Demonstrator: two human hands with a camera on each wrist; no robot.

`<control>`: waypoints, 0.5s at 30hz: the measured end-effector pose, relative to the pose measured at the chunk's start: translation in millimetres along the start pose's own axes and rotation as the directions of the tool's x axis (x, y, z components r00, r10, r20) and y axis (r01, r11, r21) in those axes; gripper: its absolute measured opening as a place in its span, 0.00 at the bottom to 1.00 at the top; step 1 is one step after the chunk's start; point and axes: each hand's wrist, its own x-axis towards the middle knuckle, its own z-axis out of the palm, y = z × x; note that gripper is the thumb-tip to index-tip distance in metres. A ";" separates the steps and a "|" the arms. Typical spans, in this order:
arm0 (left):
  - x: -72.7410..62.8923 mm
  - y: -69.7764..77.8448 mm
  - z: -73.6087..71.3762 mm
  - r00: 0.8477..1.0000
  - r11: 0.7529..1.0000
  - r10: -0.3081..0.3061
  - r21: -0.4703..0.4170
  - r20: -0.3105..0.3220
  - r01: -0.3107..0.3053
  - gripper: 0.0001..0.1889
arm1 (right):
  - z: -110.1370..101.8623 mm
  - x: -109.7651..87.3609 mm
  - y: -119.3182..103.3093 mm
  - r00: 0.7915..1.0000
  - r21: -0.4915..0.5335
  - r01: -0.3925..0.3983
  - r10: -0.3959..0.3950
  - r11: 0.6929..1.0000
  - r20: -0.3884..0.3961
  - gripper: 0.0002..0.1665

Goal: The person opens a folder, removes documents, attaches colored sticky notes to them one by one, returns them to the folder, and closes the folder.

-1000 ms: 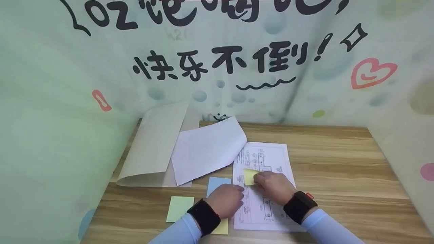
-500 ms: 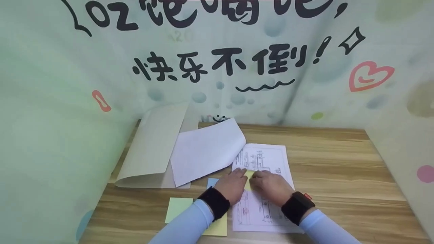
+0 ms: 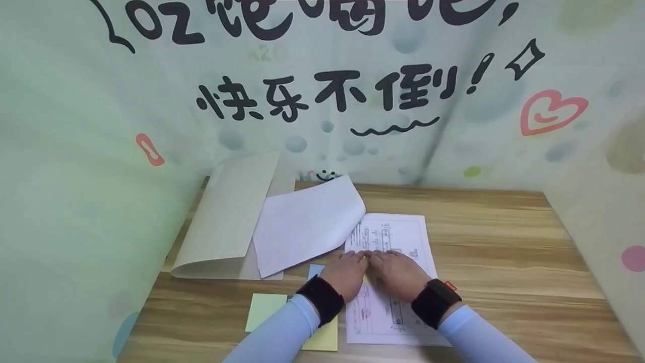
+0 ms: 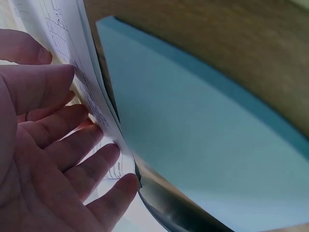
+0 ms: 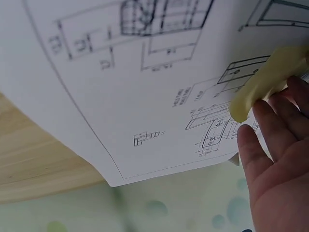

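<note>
A printed sheet with technical drawings [image 3: 395, 234] lies on the wooden table. On it is a yellow sticky note [image 5: 270, 75], mostly covered by the hands in the head view. My right hand [image 3: 398, 275] rests on the note with fairly straight fingers, and one edge of the paper still curls up in the right wrist view. Beside it, my left hand [image 3: 344, 275] lies on the sheet's left part, fingertips meeting the right hand's. In the left wrist view its fingers [image 4: 84, 166] are spread and relaxed, with a blue sticky note pad [image 4: 193, 125] close by.
A green sticky note pad [image 3: 266, 308] and a yellow sticky note pad [image 3: 325, 339] lie left of the sheet, partly under the left forearm. Behind them stands a half-open beige folder [image 3: 227, 217] with a blank white sheet [image 3: 307, 222] partly out of it. Printed fabric walls enclose the table.
The left hand has moved up and right onto the sheet beside the note. The right hand has let go of its pinch on the yellow sticky note and flattened over it.
</note>
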 end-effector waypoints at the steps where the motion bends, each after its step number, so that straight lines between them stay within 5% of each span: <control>1: -0.2 0.0 -0.4 1.000 1.000 -0.001 0.007 -0.003 0.001 0.23 | 0.5 0.6 -0.2 1.000 0.003 0.001 -0.001 1.000 -0.003 0.25; 15: -1.5 -0.4 2.5 0.999 1.000 0.001 0.024 -0.037 0.000 0.20 | 4.8 -14.5 23.3 0.997 -0.058 0.051 -0.054 0.997 -0.063 0.26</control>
